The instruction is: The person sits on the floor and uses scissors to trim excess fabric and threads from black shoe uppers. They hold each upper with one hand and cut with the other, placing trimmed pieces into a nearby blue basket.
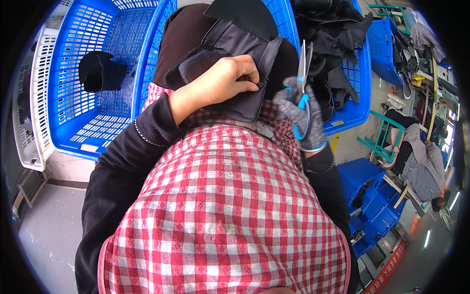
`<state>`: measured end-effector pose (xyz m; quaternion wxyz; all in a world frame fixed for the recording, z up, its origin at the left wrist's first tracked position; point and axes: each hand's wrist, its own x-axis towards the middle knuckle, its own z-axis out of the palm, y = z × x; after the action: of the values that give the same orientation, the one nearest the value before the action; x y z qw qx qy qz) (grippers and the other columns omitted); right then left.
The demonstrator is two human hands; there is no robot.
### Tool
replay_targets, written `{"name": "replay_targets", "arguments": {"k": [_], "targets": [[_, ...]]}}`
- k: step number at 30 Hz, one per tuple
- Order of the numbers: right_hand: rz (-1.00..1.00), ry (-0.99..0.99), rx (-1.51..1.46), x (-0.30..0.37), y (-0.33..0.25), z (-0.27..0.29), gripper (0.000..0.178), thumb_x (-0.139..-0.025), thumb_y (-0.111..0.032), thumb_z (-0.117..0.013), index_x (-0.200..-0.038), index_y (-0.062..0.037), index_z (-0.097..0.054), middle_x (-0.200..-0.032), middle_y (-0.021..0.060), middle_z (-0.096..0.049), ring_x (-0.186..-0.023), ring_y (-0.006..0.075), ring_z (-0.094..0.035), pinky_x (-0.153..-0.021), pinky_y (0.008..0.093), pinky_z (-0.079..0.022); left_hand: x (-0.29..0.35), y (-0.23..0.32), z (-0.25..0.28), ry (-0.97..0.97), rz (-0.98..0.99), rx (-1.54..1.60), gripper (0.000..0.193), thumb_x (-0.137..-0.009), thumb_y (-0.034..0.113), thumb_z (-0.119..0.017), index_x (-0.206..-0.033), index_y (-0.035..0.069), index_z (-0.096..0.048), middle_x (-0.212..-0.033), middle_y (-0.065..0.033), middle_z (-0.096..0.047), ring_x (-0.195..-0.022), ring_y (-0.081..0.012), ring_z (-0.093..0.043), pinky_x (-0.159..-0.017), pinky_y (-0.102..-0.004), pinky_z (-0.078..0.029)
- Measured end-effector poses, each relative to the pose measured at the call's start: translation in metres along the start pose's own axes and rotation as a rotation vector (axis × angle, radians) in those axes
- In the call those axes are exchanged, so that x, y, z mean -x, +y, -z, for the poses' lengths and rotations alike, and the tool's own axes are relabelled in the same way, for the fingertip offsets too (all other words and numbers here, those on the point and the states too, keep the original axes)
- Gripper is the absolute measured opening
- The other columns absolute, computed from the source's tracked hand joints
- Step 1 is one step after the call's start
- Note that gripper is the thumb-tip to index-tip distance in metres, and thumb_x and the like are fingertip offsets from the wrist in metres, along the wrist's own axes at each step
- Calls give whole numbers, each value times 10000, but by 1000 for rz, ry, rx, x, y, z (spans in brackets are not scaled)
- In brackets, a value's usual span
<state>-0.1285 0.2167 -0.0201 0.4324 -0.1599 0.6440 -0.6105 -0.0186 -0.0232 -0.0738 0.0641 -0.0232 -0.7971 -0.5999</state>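
A: Where lies the flat black fabric piece [237,40]?
B: Centre, across the brown-trousered lap [178,41]; the bare left hand [227,76] pinches its right edge.
A: The grey-gloved right hand [290,108]?
B: Just right, grasping blue-handled steel scissors [302,77], blades pointing far.
A: Flanking these?
B: Left, a blue perforated plastic basket [145,56]; right, a second blue basket [356,115] heaped with black pieces [338,39].

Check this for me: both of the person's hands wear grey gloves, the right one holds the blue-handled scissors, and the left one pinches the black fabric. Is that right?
Not quite: only the right hand wears a grey glove. The left hand is bare, as the head view shows. It does pinch the black fabric, and the right does hold the blue-handled scissors.
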Motion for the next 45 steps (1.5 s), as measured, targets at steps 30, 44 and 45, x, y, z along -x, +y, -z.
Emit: {"name": "replay_targets", "arguments": {"k": [30, 44, 45], "targets": [[561, -934, 1906, -88, -123, 23, 383, -855, -206, -734, -1235, -159, -736, -837, 80, -663, -779, 266, -659, -671, 403, -517, 1, -9, -11, -21, -68, 109, 109, -841, -76, -715, -894, -38, -627, -948, -108, -601, -893, -257, -638, -808, -338, -518], [608, -891, 1820, -79, -114, 27, 352, -852, -186, -747, -1197, -114, -739, -792, 108, -678, -658, 294, -648, -574, 410, -512, -2, -3, 2, 114, 148, 344, 177, -1035, 126, -655, -906, 5, -661, -903, 6, -595, -781, -84, -559, -746, -259, -484], [597, -860, 1807, -79, -112, 32, 380, -863, -170, -759, -1233, -98, -714, -867, 108, -722, -738, 264, -701, -643, 374, -550, -1, -1, 7, 121, 221, 400, 206, -1046, 151, -642, -904, 3, -660, -890, 4, -592, -770, -84, -558, -740, -255, -480]]}}
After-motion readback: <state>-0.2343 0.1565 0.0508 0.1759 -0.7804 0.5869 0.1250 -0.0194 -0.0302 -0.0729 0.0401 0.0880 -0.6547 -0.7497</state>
